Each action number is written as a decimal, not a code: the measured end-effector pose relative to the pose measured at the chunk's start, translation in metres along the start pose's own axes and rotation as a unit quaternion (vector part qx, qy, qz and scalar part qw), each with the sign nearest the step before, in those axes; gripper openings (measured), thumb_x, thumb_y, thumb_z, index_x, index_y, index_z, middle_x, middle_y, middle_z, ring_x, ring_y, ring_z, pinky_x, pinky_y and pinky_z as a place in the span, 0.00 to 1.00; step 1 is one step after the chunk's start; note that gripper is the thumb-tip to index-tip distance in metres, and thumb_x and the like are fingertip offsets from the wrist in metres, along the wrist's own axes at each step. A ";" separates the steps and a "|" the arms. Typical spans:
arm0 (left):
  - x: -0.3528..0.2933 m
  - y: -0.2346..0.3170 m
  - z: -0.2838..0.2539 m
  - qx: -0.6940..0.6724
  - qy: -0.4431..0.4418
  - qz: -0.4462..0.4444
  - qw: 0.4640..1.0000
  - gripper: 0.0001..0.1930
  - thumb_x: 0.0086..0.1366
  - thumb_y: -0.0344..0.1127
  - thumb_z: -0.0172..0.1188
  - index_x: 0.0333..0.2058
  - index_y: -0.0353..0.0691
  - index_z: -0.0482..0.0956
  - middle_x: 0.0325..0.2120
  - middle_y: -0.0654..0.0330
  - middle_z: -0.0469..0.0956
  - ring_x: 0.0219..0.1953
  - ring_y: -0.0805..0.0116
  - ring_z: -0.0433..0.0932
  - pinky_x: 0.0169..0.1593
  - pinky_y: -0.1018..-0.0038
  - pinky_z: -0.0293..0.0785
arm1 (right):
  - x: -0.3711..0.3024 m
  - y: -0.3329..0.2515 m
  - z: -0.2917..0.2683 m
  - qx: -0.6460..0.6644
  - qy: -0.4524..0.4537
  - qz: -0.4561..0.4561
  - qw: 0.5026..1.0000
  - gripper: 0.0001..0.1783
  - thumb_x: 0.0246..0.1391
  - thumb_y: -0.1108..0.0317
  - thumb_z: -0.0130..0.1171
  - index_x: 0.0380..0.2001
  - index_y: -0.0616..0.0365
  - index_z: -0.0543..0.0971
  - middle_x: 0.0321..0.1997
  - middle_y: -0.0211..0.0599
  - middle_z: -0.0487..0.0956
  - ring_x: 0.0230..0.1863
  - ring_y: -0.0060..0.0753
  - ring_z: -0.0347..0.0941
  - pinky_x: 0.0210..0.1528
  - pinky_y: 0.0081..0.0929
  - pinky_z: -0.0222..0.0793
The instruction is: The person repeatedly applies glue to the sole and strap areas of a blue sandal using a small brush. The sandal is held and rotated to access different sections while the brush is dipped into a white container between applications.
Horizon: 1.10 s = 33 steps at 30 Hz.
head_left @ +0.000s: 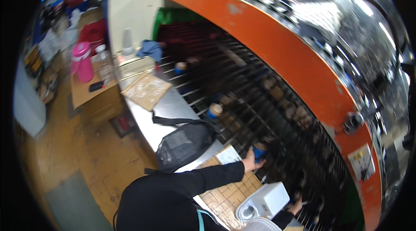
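Observation:
My left hand [250, 162], in a black sleeve, reaches over the dark rack of bars [242, 122]. Its thumb and fingers are closed around a blue cylinder [259, 151]. Further right, my right hand [296, 207] is low over the same rack with its fingers curled; what they hold, if anything, is too dark to make out. Between my arms a white boxy device [271, 200] with a round clear part rests on a tan board marked with a grid [223, 196]. Two more blue cylinders with pale tops, one nearer [214, 110] and one farther [180, 67], stand on the rack.
Beside the rack, a metal ledge [149, 122] carries a black mesh bag [186, 142] and a tan square board [147, 91]. An orange beam [268, 36] curves over the rack's far side. At left, a pink bottle [82, 62] and a clear bottle [103, 64] stand on a carton.

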State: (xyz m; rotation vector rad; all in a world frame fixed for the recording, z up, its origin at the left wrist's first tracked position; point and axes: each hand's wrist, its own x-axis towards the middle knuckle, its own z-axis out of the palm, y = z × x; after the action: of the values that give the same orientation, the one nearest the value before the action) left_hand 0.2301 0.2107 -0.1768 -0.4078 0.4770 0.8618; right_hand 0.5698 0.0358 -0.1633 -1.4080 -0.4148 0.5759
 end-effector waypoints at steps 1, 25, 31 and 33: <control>0.000 0.002 0.000 0.010 0.030 -0.033 0.999 0.31 0.60 0.63 0.53 0.50 0.44 0.67 0.43 0.49 0.72 0.40 0.46 0.74 0.42 0.51 0.76 | 0.000 -0.012 0.001 -0.103 0.049 0.017 0.993 0.28 0.53 0.51 0.60 0.47 0.65 0.79 0.43 0.37 0.81 0.41 0.32 0.77 0.37 0.30 0.70; -0.192 0.020 -0.080 0.268 -0.318 -0.107 0.903 0.31 0.68 0.61 0.46 0.67 0.64 0.54 0.66 0.51 0.58 0.62 0.52 0.66 0.60 0.60 0.64 | -0.074 -0.049 0.063 -0.457 0.051 -0.320 0.828 0.60 0.35 0.48 0.76 0.70 0.49 0.54 0.33 0.46 0.83 0.31 0.48 0.79 0.37 0.44 0.73; -0.186 0.017 -0.075 0.263 -0.306 -0.116 0.907 0.31 0.67 0.62 0.47 0.66 0.66 0.56 0.65 0.52 0.58 0.62 0.53 0.65 0.57 0.59 0.66 | -0.104 -0.074 0.080 -0.412 0.259 -0.352 0.800 0.60 0.38 0.38 0.68 0.70 0.44 0.49 0.40 0.59 0.77 0.39 0.63 0.76 0.40 0.54 0.70; -0.186 0.017 -0.075 0.266 -0.313 -0.116 0.905 0.32 0.65 0.64 0.47 0.65 0.67 0.56 0.66 0.51 0.56 0.61 0.52 0.67 0.54 0.59 0.68 | -0.118 -0.081 0.088 -0.379 0.278 -0.384 0.795 0.58 0.38 0.40 0.67 0.69 0.46 0.51 0.41 0.58 0.77 0.40 0.61 0.75 0.42 0.52 0.69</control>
State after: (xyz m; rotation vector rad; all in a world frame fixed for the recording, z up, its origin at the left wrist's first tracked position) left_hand 0.0954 0.0661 -0.1380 0.3161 0.0473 0.5540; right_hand 0.4340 0.0298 -0.0643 -1.8870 -0.7190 -0.7635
